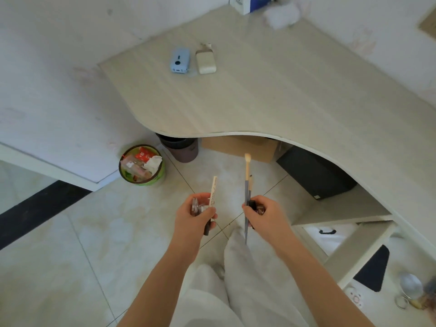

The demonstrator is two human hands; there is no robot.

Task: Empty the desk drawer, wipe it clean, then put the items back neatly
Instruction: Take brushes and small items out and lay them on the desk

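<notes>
1. Two small items in my left hand [194, 214] are hard to make out beside its pale pencil [213, 194].
2. My right hand [264, 214] grips two makeup brushes [247, 182] upright, below the counter [259, 90] edge.
3. The drawer [368, 244] sits open at right, partly cut off.

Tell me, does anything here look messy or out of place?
The green bin on the floor is heaped to its rim with wrappers and tissue. White fluff lies loose at the desk's far corner. Nothing looks spilled or broken.
</notes>
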